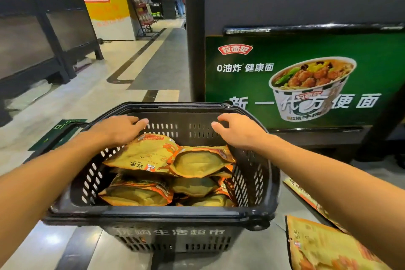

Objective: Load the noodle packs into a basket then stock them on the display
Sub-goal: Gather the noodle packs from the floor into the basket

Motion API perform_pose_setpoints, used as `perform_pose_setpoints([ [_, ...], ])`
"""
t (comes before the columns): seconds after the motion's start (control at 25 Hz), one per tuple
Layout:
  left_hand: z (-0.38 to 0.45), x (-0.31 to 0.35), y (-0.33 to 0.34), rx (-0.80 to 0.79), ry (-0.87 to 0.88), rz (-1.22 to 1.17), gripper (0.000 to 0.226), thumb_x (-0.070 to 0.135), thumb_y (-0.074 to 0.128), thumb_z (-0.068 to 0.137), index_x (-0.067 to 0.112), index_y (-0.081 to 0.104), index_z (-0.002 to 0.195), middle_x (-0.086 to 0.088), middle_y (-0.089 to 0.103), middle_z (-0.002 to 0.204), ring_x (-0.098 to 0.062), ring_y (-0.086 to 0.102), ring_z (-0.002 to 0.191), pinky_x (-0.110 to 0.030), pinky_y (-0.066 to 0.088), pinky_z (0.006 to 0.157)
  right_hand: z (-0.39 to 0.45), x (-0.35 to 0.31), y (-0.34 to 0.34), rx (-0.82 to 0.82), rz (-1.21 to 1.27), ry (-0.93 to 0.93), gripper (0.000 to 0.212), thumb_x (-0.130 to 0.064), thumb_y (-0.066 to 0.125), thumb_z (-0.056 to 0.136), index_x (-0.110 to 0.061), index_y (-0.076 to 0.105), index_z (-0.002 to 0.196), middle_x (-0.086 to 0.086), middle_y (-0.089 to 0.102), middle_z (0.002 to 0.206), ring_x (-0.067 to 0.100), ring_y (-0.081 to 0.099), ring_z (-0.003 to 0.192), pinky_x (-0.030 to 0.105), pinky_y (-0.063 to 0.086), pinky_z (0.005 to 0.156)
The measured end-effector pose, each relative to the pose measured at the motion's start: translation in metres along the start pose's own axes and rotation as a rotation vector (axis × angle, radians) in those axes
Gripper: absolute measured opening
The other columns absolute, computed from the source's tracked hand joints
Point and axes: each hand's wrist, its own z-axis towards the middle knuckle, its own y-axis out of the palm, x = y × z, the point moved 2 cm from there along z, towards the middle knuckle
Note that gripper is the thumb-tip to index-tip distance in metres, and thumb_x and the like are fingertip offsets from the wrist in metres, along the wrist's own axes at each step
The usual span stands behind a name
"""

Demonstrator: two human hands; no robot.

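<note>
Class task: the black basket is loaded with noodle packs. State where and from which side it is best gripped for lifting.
Probably by the folded handles on the far rim of the basket, from above, both hands spaced apart: the noodle packs fill it, so a centred grip should keep it level.

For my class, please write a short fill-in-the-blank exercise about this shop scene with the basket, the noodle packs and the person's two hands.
1. The yellow and orange noodle packs lie inside a black plastic ____.
2. The poster behind the basket shows a bowl of noodles on a ____ background.
3. Both the left hand and the right hand reach over the basket and hold ____.
4. More packs lie outside the basket, to the person's ____.

Missing words: basket; green; nothing; right
</note>
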Motion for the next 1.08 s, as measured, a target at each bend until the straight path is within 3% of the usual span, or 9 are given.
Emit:
perform_pose_setpoints([
  [0.12,-0.002,0.026,-0.028,0.146,0.049,0.119,0.101,0.090,-0.002,0.078,0.033,0.044,0.148,-0.013,0.051,0.147,-0.039,0.052,0.131,-0.056,0.043,0.107,-0.016,0.001,-0.029,0.088,-0.175,-0.059,0.060,-0.060,0.041,0.099,-0.023,0.052,0.144,0.007,0.056,0.146,0.032,0.052,0.133,0.051,0.045,0.107],
  [0.28,-0.009,0.099,-0.053,0.244,0.172,0.198,0.088,0.079,0.007,0.091,0.025,0.042,0.150,-0.016,0.044,0.154,-0.042,0.046,0.137,-0.057,0.038,0.111,-0.046,0.027,-0.068,0.177,-0.305,-0.046,0.060,-0.061,0.040,0.098,-0.022,0.053,0.143,0.009,0.055,0.144,0.033,0.050,0.134,0.051,0.043,0.108],
  [0.44,-0.025,0.208,-0.064,0.267,0.316,0.187,0.089,0.080,0.008,0.090,0.025,0.040,0.152,-0.015,0.039,0.159,-0.043,0.045,0.138,-0.058,0.037,0.112,-0.089,0.095,-0.104,0.255,-0.337,0.069,0.061,-0.061,0.041,0.098,-0.020,0.053,0.141,0.010,0.057,0.141,0.035,0.053,0.130,0.052,0.045,0.105],
  [0.56,-0.045,0.292,-0.055,0.291,0.427,0.200,0.076,0.073,0.017,0.096,0.026,0.044,0.149,-0.014,0.044,0.155,-0.041,0.049,0.135,-0.057,0.038,0.110,-0.127,0.153,-0.121,0.292,-0.325,0.172,0.059,-0.062,0.041,0.097,-0.022,0.054,0.139,0.009,0.058,0.141,0.035,0.054,0.129,0.053,0.046,0.104],
  [0.76,-0.081,0.422,0.025,0.178,0.652,0.222,0.070,0.070,0.017,0.098,0.027,0.050,0.142,-0.013,0.050,0.149,-0.036,0.050,0.134,-0.054,0.041,0.106,-0.202,0.265,-0.092,0.229,-0.292,0.359,0.062,-0.061,0.042,0.097,-0.020,0.051,0.143,0.007,0.057,0.141,0.032,0.052,0.131,0.052,0.043,0.108],
  [0.92,-0.104,0.479,0.120,0.037,0.744,0.281,0.067,0.064,0.020,0.101,0.025,0.042,0.150,-0.011,0.045,0.152,-0.032,0.044,0.139,-0.051,0.033,0.111,-0.256,0.337,-0.029,0.144,-0.317,0.448,0.062,-0.062,0.042,0.095,-0.021,0.051,0.141,0.007,0.056,0.141,0.030,0.049,0.134,0.049,0.039,0.111],
  [1.08,-0.105,0.500,0.227,-0.133,0.773,0.306,0.063,0.060,0.019,0.101,0.024,0.045,0.147,-0.010,0.044,0.153,-0.029,0.042,0.140,-0.050,0.033,0.112,-0.306,0.385,0.045,-0.020,-0.259,0.521,0.096,-0.075,0.010,0.076,-0.023,0.038,0.152,0.008,0.041,0.157,0.028,0.032,0.148,0.047,0.026,0.120],
])
